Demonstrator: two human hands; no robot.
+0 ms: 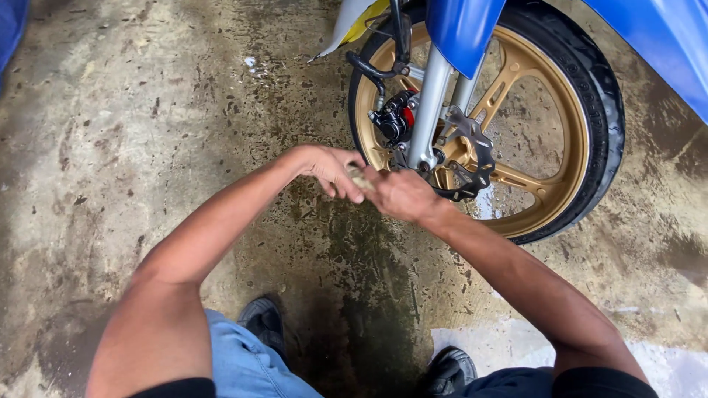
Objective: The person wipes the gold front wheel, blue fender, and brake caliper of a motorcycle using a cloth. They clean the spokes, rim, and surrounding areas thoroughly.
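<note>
My left hand and my right hand meet low in front of a motorcycle's front wheel, which has a gold rim and a black tyre. Both hands close around a small, pale, crumpled thing, perhaps a bit of rag or abrasive paper; most of it is hidden by the fingers. Just behind my right hand are the brake disc, the silver fork leg and a black brake caliper with a red part.
Blue bodywork hangs over the wheel, and more blue panel sits at the top right. The floor is stained, wet concrete. My two black shoes and blue trouser legs show at the bottom edge.
</note>
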